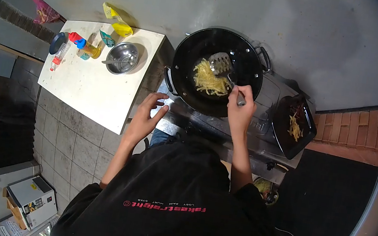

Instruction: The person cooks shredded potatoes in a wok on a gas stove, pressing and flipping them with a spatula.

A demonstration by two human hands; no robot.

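Observation:
My right hand (244, 104) is closed around the handle of a slotted metal spatula (220, 64). The spatula's head is inside a black two-handled wok (213, 103), touching or just above a heap of pale yellow shredded strips (208, 78). My left hand (148, 114) hangs in front of the wok's left handle (169, 80), its fingers spread and holding nothing. I cannot tell whether the fingertips touch the stove edge. The wok stands on a metal stove (258, 128).
On the right of the stove, a black tray (283, 116) holds more strips and dark red pieces. The white table (104, 93) at left carries a steel bowl (130, 49) with a spoon, bottles (87, 47) and a yellow packet (118, 20). A grey wall (282, 15) rises behind.

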